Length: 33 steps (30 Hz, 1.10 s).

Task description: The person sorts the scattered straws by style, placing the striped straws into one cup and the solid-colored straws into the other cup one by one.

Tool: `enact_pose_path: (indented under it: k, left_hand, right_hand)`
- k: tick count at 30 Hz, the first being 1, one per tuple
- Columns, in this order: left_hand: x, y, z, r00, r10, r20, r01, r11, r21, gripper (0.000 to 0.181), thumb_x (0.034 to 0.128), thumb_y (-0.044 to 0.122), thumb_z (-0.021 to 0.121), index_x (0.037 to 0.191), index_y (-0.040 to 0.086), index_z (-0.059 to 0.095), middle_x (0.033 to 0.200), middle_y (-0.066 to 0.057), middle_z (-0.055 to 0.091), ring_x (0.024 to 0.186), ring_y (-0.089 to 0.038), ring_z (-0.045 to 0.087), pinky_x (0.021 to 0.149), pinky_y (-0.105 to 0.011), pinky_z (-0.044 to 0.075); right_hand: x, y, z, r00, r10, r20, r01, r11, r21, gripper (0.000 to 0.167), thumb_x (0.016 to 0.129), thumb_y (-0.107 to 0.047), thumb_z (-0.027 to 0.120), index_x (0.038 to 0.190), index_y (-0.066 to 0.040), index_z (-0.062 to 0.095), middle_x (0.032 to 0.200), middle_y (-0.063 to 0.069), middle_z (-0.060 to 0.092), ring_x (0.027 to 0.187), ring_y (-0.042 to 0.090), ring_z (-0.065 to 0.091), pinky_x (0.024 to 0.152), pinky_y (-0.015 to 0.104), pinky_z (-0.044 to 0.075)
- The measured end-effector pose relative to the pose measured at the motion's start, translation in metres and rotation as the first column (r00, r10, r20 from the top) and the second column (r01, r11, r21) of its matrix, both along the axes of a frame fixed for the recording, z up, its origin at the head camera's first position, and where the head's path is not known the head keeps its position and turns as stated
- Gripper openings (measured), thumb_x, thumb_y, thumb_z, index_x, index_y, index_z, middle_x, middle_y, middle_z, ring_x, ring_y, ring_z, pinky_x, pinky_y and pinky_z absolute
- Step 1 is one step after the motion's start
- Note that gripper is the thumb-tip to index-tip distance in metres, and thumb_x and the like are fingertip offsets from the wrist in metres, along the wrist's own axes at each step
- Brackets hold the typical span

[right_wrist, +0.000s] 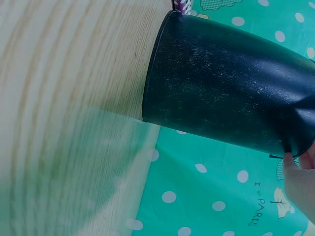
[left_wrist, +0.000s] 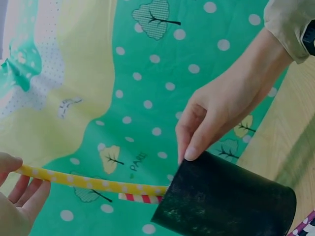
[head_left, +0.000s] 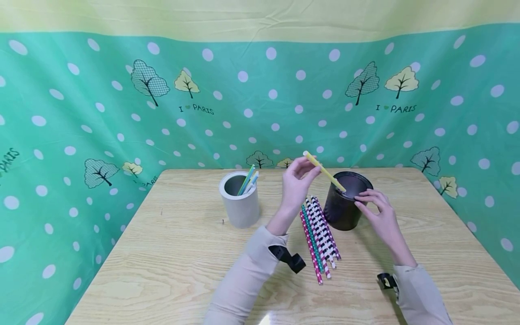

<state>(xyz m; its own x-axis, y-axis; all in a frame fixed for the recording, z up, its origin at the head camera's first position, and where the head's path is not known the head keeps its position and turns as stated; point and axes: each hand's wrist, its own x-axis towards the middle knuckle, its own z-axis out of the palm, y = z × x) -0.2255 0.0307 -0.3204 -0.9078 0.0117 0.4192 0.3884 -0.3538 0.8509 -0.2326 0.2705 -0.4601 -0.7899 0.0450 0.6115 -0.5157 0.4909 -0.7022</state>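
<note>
Black cup [head_left: 343, 212]: floor hidden from me | left hand [head_left: 298, 183]: pinching yellow straw [head_left: 327, 174], 4-o'clock slant | right hand [head_left: 381, 214]: pinching rim [head_left: 352, 172], 5 o'clock

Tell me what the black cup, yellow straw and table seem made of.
Black cup: perhaps painted metal or plastic, semi-gloss, with soft highlights and pale specks. Yellow straw: probably paper, matte, printed with white dots. Table: satin wood or laminate, with visible grain.

left grip [head_left: 297, 183] pinching, right grip [head_left: 380, 215] lower, pinching
</note>
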Motion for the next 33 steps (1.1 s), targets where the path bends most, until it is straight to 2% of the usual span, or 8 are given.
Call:
enact_pose_path:
  k: [2, 5, 8, 13, 16, 26, 30, 33]
  left_hand:
    - [-0.001, 0.002, -0.001, 1.000, 0.009, 0.007, -0.009, 1.000, -0.023, 0.029, 0.0776, -0.006, 0.060, 0.106, -0.009, 0.054, 0.098, -0.022, 0.058, 0.084, -0.015, 0.060, 0.079, -0.028, 0.050]
    - [-0.002, 0.004, -0.002, 1.000, 0.024, 0.019, -0.023, 0.998, -0.058, 0.030, 0.0776, -0.005, 0.061, 0.106, -0.008, 0.055, 0.099, -0.020, 0.059, 0.087, -0.019, 0.060, 0.079, -0.026, 0.050]
    - [0.000, 0.005, 0.001, 0.999, 0.033, 0.027, -0.031, 0.997, -0.073, 0.029, 0.0773, -0.007, 0.060, 0.106, -0.010, 0.055, 0.099, -0.021, 0.059, 0.089, -0.025, 0.059, 0.079, -0.025, 0.049]
    - [0.008, 0.006, 0.008, 0.999, 0.035, 0.019, -0.033, 0.995, -0.099, 0.027, 0.0777, -0.010, 0.057, 0.105, -0.012, 0.054, 0.098, -0.025, 0.058, 0.090, -0.031, 0.058, 0.078, -0.024, 0.050]
    - [0.006, 0.008, 0.007, 0.999, 0.030, 0.012, -0.028, 0.993, -0.119, 0.027, 0.0785, -0.010, 0.057, 0.105, -0.013, 0.053, 0.099, -0.027, 0.057, 0.091, -0.034, 0.057, 0.078, -0.024, 0.050]
    - [-0.009, 0.014, -0.002, 0.997, 0.063, 0.049, -0.049, 0.971, -0.235, 0.025, 0.0801, -0.005, 0.058, 0.104, -0.009, 0.056, 0.098, -0.022, 0.059, 0.089, -0.028, 0.059, 0.074, -0.020, 0.050]
    - [-0.025, 0.019, -0.019, 0.996, 0.058, 0.062, -0.040, 0.962, -0.268, 0.023, 0.0814, -0.001, 0.059, 0.104, -0.006, 0.057, 0.098, -0.020, 0.060, 0.089, -0.026, 0.059, 0.073, -0.019, 0.050]
    - [-0.038, 0.023, -0.033, 0.996, 0.064, 0.058, -0.043, 0.948, -0.315, 0.023, 0.0822, 0.003, 0.060, 0.104, -0.004, 0.059, 0.097, -0.017, 0.062, 0.086, -0.023, 0.060, 0.070, -0.018, 0.050]
  right_hand:
    - [0.000, 0.000, -0.001, 1.000, -0.001, -0.008, 0.001, 1.000, -0.004, 0.017, 0.080, -0.014, 0.065, 0.097, -0.014, 0.069, 0.108, -0.002, 0.056, 0.116, 0.012, 0.038, 0.103, 0.023, 0.023]
    - [0.011, -0.010, 0.016, 1.000, -0.009, -0.004, 0.009, 1.000, 0.012, 0.016, 0.081, -0.015, 0.064, 0.095, -0.009, 0.068, 0.106, -0.001, 0.056, 0.114, 0.009, 0.038, 0.099, 0.018, 0.024]
    - [0.022, -0.019, 0.033, 1.000, -0.020, 0.023, 0.019, 0.999, 0.027, 0.016, 0.080, -0.010, 0.064, 0.094, -0.001, 0.066, 0.104, 0.004, 0.055, 0.112, 0.007, 0.038, 0.097, 0.016, 0.025]
    - [0.026, -0.023, 0.040, 0.998, -0.047, 0.050, 0.045, 0.998, 0.050, 0.016, 0.079, -0.003, 0.064, 0.093, 0.002, 0.065, 0.103, 0.010, 0.054, 0.111, 0.004, 0.037, 0.095, 0.014, 0.025]
    - [0.026, -0.024, 0.041, 0.997, -0.053, 0.055, 0.050, 0.997, 0.053, 0.016, 0.079, -0.005, 0.065, 0.093, 0.002, 0.066, 0.103, 0.010, 0.055, 0.111, 0.005, 0.037, 0.095, 0.015, 0.025]
    - [0.027, -0.025, 0.042, 0.997, -0.055, 0.062, 0.052, 0.997, 0.054, 0.016, 0.078, -0.004, 0.065, 0.093, 0.002, 0.066, 0.104, 0.012, 0.055, 0.112, 0.009, 0.038, 0.096, 0.016, 0.024]
    - [0.034, -0.032, 0.052, 0.996, -0.053, 0.072, 0.050, 0.998, 0.047, 0.015, 0.078, 0.001, 0.063, 0.093, 0.005, 0.064, 0.104, 0.016, 0.054, 0.112, 0.017, 0.038, 0.095, 0.016, 0.024]
    - [0.039, -0.036, 0.060, 0.996, -0.052, 0.073, 0.048, 0.998, 0.046, 0.015, 0.079, 0.003, 0.062, 0.093, 0.007, 0.063, 0.104, 0.019, 0.053, 0.112, 0.019, 0.037, 0.095, 0.016, 0.024]
